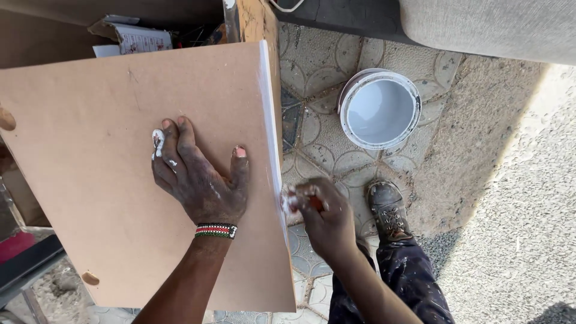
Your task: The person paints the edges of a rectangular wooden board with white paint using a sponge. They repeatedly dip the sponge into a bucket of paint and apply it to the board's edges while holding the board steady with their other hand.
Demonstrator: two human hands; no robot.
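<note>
Head view: left hand (198,180) lies flat, fingers spread, on board (90,180); right hand (324,219) at its three o'clock grips brush (292,201) against board's edge.

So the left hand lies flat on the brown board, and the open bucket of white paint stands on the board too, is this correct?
Not quite. In the head view the left hand lies flat on the brown board, but the open bucket of white paint stands on the paved ground beside the board, not on it.

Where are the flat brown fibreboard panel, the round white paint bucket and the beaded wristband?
Flat brown fibreboard panel (102,198), head view: bare face, left of the hand.
Round white paint bucket (359,135), head view: near rim.
Red, white, green and black beaded wristband (216,230), head view: middle of the band, left wrist.
</note>
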